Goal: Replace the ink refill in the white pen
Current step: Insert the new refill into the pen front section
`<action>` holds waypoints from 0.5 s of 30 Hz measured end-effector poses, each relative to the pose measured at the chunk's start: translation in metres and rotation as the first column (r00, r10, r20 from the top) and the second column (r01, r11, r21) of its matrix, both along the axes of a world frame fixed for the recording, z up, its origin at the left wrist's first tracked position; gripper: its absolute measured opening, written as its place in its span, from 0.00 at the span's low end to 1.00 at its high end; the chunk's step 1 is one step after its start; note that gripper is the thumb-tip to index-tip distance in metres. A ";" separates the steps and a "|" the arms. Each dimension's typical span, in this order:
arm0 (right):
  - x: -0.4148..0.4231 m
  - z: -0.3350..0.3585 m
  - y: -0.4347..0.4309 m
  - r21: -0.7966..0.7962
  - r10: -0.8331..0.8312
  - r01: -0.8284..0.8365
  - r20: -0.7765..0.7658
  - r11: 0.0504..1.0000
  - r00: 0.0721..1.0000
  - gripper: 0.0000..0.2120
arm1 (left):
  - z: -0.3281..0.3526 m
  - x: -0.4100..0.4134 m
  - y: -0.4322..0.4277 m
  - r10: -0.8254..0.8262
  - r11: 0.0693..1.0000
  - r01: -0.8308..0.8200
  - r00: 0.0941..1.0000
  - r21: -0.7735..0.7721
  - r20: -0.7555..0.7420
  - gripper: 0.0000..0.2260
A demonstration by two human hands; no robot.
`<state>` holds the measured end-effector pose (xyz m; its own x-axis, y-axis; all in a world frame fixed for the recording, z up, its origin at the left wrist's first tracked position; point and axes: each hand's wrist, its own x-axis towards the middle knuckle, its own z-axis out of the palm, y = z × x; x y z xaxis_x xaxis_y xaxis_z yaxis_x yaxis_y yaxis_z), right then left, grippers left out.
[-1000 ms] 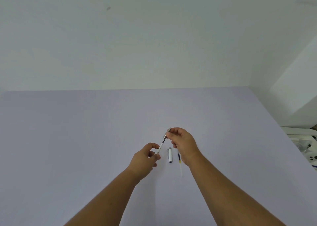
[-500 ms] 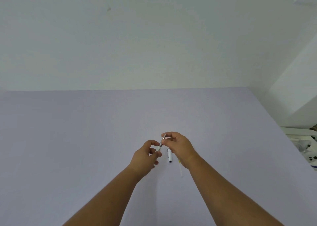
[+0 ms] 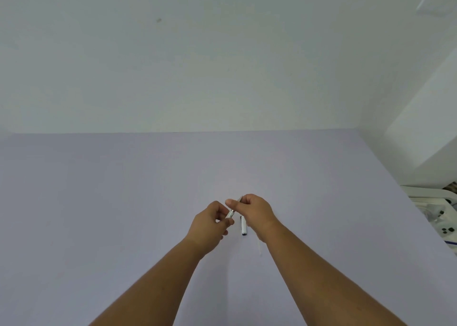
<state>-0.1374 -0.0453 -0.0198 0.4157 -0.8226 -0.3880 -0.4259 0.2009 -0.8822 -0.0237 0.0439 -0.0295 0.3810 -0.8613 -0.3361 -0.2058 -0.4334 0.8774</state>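
Observation:
Above the lavender table point(image 3: 123, 202), my left hand point(image 3: 210, 223) pinches the white pen barrel point(image 3: 230, 214). My right hand point(image 3: 254, 213) grips the pen's upper end, where a thin grey tip point(image 3: 239, 199) pokes out past the fingers. The two hands almost touch, so most of the pen is hidden between them. A white pen cap point(image 3: 243, 225) lies on the table just beneath my right hand. A thin pale refill point(image 3: 258, 247) lies beside it, mostly hidden by my right wrist.
A white wall rises behind the table's far edge. Off the table's right edge stands white equipment point(image 3: 435, 214) with black dots. The table's right edge runs diagonally toward it.
My right hand has moved left and down toward my left hand, and the visible length of pen between them has shortened. The cap and loose refill have stayed in place.

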 end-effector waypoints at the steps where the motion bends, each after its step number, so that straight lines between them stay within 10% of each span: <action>1: 0.000 0.002 0.001 -0.004 0.000 0.000 -0.015 1.000 1.000 0.18 | 0.001 0.000 0.000 -0.003 1.000 0.003 1.000 0.001 0.004 0.04; 15: -0.012 0.006 0.001 0.071 0.049 -0.057 0.118 0.996 0.992 0.05 | 0.010 -0.002 0.000 0.004 1.000 -0.004 1.000 0.017 0.028 0.02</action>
